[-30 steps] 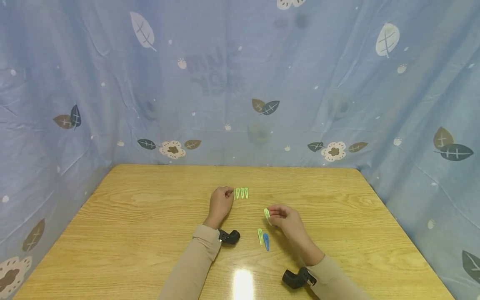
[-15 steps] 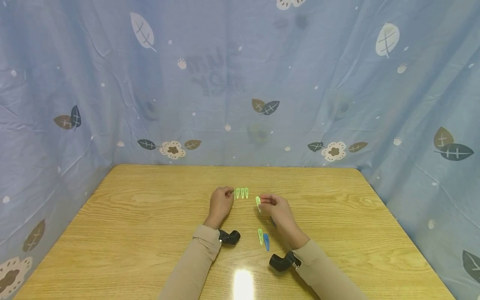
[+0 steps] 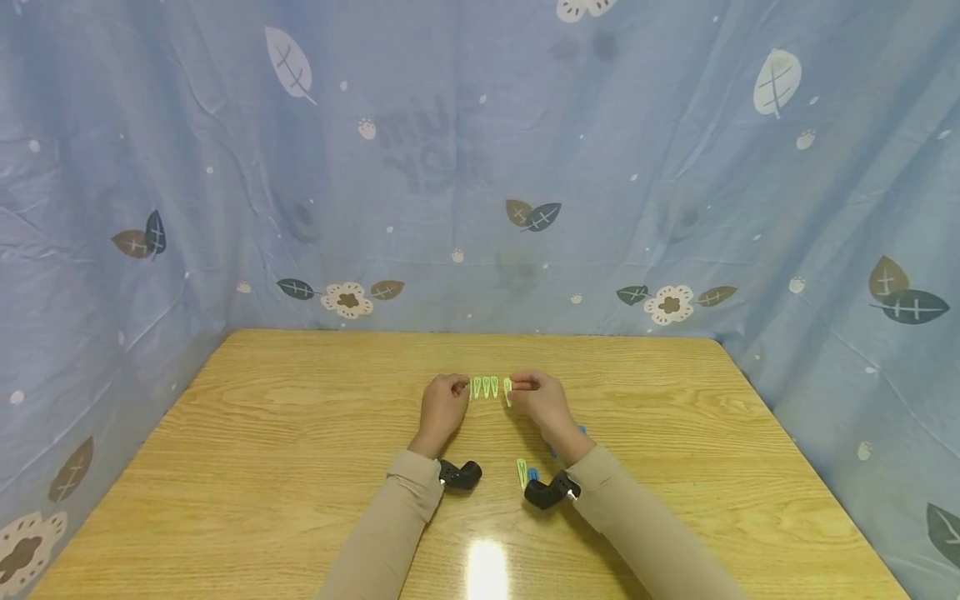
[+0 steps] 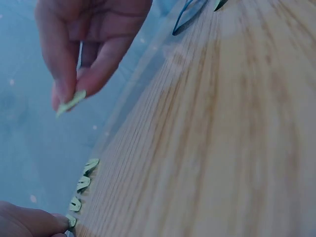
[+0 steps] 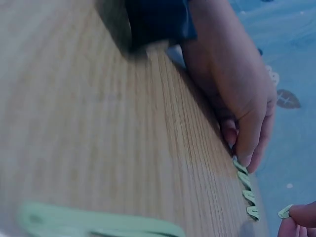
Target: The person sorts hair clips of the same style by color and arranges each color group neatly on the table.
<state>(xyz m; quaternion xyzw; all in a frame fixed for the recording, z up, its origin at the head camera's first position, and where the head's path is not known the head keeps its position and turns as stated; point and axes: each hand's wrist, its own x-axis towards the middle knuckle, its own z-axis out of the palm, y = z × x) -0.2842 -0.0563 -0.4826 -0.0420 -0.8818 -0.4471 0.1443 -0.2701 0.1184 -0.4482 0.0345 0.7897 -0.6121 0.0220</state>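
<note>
While both hands work at the far side of the yellow wood-grain surface, the layout reads as follows, left to right.

Left hand: finger and thumb pinched on the leftmost clip of a row of four pale yellow-green, teardrop-shaped snap hair clips. Material looks like coated metal; not certain. The row extends from the left fingertips toward the right hand, clips side by side, narrow ends toward the person. Below the left hand, at its wrist: a black angled wrist mount.

Between the hands, just right of the row: a fifth yellow-green clip, clamped between finger and thumb of the right hand. It is apart from the row; the left wrist view suggests it is raised off the surface.

Nearer the person, below the right fingertips: a loose yellow-green clip and, just beside it, a blue teardrop-shaped clip, partly covered by the black right wrist mount. More blue shows at the right wrist, mostly hidden; cannot tell whether one clip or several.

Progress (judgement): four clips lined up; the fifth is in hand, not yet in line. One yellow-green clip and the blue ones remain outside the row.
</note>
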